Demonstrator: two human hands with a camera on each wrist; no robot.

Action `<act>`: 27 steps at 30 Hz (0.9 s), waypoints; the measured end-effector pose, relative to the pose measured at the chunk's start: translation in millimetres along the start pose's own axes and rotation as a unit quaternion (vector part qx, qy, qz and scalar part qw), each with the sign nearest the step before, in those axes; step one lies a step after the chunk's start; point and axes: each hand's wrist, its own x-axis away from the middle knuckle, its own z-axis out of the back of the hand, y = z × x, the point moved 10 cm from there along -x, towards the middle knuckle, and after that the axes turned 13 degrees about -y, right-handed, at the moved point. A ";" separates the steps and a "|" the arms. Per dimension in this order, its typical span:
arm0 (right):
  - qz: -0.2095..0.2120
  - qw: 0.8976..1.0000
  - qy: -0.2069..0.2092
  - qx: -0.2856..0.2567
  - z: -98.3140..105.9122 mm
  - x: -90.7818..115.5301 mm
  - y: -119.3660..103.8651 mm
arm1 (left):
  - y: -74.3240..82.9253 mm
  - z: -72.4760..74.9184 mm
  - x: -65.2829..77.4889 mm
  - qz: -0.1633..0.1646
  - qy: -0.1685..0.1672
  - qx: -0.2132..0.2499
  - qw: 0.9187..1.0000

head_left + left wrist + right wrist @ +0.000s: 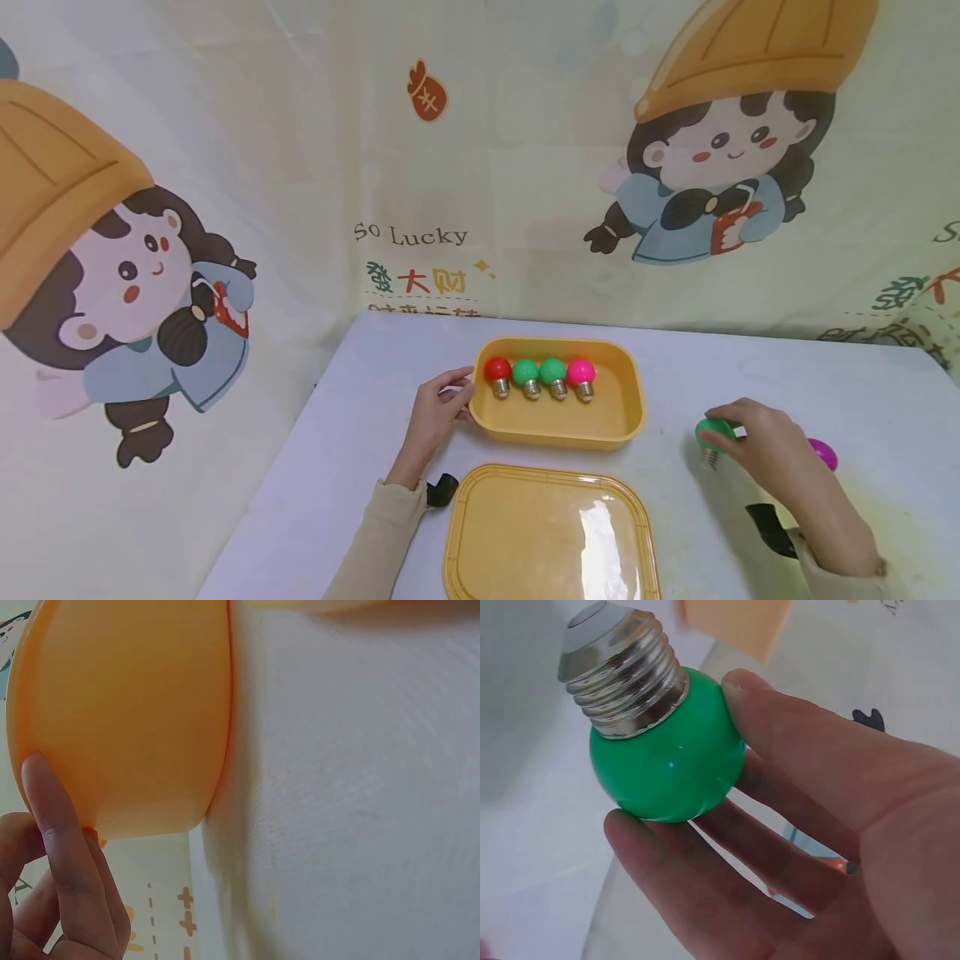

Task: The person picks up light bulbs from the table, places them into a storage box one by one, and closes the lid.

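My right hand (772,450) pinches a green light bulb (667,761) by its round globe, thumb on one side and fingertips on the other. In the head view that bulb hangs over the table on the right, its silver screw base downward. My left hand (437,410) holds the left end of a yellow plastic box (609,417), with a finger (56,802) against its outer wall. Inside the box lie a red bulb (498,371), two green bulbs (526,372) and a pink bulb (581,372), side by side in a row.
A magenta bulb (825,454) lies beyond my right wrist, partly hidden by it. In front of the box is a flat yellow lid (525,533) with a raised rim. A printed cloth (540,183) hangs behind the white table (322,500).
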 end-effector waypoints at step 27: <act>0.051 0.997 0.056 0.000 28.9 -24.2 -59.0 | -0.1 0.7 0.1 -0.020 -0.002 0.023 1.000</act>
